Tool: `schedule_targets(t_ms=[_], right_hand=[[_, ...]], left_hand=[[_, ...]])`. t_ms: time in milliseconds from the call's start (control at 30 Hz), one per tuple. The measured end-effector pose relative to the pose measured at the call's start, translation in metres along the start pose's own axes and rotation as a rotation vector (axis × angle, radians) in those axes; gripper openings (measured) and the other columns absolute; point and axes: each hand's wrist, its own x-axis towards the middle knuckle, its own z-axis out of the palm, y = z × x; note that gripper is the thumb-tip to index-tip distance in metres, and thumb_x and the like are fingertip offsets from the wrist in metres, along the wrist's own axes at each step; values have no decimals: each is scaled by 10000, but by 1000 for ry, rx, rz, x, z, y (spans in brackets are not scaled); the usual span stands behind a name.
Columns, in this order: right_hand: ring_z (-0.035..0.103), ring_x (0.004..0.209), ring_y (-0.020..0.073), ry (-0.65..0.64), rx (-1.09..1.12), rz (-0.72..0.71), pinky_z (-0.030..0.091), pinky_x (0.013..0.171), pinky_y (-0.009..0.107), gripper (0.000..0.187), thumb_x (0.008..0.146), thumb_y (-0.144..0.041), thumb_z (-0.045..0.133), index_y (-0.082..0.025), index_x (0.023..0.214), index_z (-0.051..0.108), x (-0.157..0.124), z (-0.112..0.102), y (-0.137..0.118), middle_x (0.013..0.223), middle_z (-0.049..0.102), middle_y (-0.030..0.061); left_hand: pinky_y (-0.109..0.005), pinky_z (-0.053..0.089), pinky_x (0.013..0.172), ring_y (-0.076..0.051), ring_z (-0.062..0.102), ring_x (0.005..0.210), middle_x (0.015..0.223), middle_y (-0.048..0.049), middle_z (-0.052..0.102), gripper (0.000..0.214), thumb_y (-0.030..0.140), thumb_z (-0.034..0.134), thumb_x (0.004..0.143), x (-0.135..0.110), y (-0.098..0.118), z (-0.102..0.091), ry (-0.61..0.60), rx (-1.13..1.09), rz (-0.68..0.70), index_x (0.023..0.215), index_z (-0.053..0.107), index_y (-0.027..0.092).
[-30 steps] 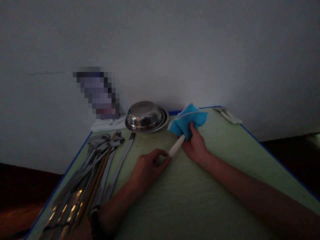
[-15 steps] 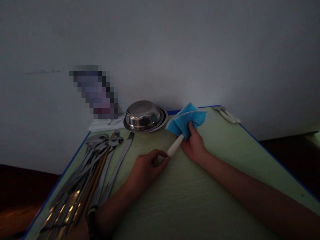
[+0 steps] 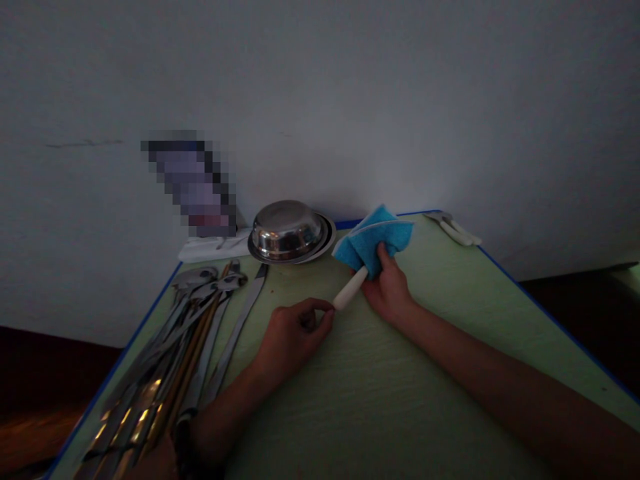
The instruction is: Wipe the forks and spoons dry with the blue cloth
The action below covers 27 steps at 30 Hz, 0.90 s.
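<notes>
A blue cloth (image 3: 373,240) is folded around the far part of a utensil with a white handle (image 3: 351,289); its head is hidden, so I cannot tell its kind. My right hand (image 3: 390,287) grips the cloth, thumb on top, with the utensil inside it. At the handle's near end, the thumb and fingertips of my left hand (image 3: 297,333) are pinched together. The handle points down and left, above the green table (image 3: 350,400).
To the left lie several metal spoons (image 3: 195,283), wooden chopsticks (image 3: 200,330) and a table knife (image 3: 243,320). Stacked metal bowls (image 3: 287,230) stand by the wall. White-handled utensils (image 3: 457,232) rest at the back right corner. A pixelated object (image 3: 193,183) leans at the back left.
</notes>
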Motion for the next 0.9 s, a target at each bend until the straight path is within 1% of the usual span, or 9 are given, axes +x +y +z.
schedule_targets(t_ms=[167, 267, 500, 700, 900], right_hand=[[601, 791, 122, -30, -1, -19, 488, 741, 303, 224, 735, -405, 602, -268, 909, 567, 2, -2, 2, 948, 648, -56], [600, 831, 125, -34, -9, -27, 484, 749, 299, 230, 737, -411, 599, -275, 920, 566, 2, -3, 3, 959, 646, -56], [603, 817, 130, -74, -30, -56, 483, 738, 307, 295, 744, -423, 581, -294, 1006, 543, -2, 0, 3, 986, 640, -45], [598, 851, 136, -65, -44, -61, 480, 737, 306, 248, 737, -415, 585, -279, 941, 547, -3, 1, 2, 963, 639, -44], [599, 826, 136, -77, -27, -52, 479, 738, 311, 223, 729, -400, 599, -264, 898, 549, -3, 1, 1, 899, 639, -49]], left_hand=[[-181, 245, 406, -64, 324, 392, 425, 92, 325, 219, 310, 523, 767, -1, 1, 0, -7, 2, 7, 796, 674, 154], [-183, 248, 406, -65, 327, 393, 425, 89, 331, 228, 319, 519, 773, -1, 3, 0, -6, 1, -10, 790, 674, 152], [-183, 263, 404, -73, 375, 407, 435, 77, 376, 213, 307, 518, 767, -1, 3, 1, 29, 40, -24, 769, 668, 156], [-183, 269, 411, -74, 363, 409, 435, 81, 355, 192, 287, 523, 748, -2, 3, 1, 51, 64, -12, 758, 664, 157], [-184, 274, 423, -71, 366, 413, 445, 82, 353, 177, 273, 528, 743, -1, 2, 1, 50, 73, 6, 756, 657, 154]])
